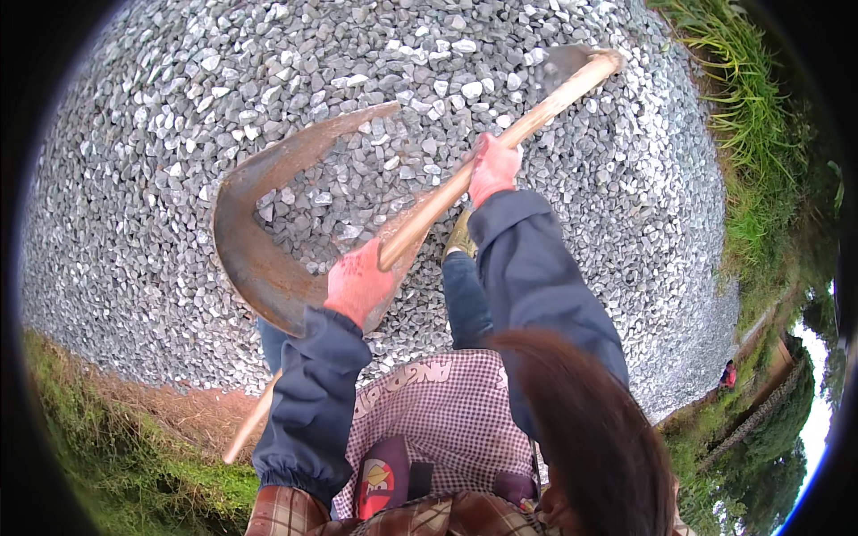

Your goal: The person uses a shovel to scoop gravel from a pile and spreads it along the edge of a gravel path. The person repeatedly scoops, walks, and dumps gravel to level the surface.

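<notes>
My left hand [360, 278], in a pinkish-red glove, is closed around the wooden handle of a hoe [436, 204]. Farther up the same handle, my right hand [495, 169] grips it in a matching glove. The hoe's metal blade [568, 61] rests at the gravel at the upper right, partly blurred. Behind my left forearm a wooden shaft comes out at the lower left. Below the handle lies a rusty curved metal scoop [244, 221], with grey gravel [301, 218] inside its rim. My left hand overlaps the scoop's near edge; whether it touches is unclear.
Grey crushed stone [134, 201] spreads all around. One shoe [461, 234] stands on it, just right of the scoop. Grass [757, 134] borders the stone at the right, and brown soil with plants [161, 435] at the lower left. A distant person [728, 375] is at the far right.
</notes>
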### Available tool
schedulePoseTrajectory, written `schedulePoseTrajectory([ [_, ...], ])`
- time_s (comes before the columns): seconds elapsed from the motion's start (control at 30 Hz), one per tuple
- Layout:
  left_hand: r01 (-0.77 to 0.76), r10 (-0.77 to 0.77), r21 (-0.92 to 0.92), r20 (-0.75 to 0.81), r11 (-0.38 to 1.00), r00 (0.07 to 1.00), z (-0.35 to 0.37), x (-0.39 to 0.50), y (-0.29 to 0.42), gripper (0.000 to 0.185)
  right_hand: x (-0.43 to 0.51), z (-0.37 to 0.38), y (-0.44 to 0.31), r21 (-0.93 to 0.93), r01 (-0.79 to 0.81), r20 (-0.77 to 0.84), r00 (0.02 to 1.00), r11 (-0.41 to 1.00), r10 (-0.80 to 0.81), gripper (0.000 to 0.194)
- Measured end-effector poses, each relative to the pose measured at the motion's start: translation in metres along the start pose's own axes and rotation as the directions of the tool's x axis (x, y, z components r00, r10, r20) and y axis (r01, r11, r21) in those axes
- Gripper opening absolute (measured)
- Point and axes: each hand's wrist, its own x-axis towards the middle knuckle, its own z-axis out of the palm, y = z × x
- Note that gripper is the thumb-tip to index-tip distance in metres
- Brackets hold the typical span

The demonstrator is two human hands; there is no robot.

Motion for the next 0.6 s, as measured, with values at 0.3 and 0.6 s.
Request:
schedulePoseTrajectory([
  [0.3,0.121,-0.116,-0.12,0.046,0.985,0.992,0.015,-0.114,-0.039,0.028,-0.122,-0.022,0.022,-0.143,-0.03,0.041,0.998,0.989,0.036,0.015],
  [0.6,0.036,-0.045,-0.291,-0.025,0.956,0.999,0.009,-0.076,-0.007,0.031,-0.038,0.026,-0.059,0.019,-0.212,0.32,0.927,0.977,0.195,0.013],
])
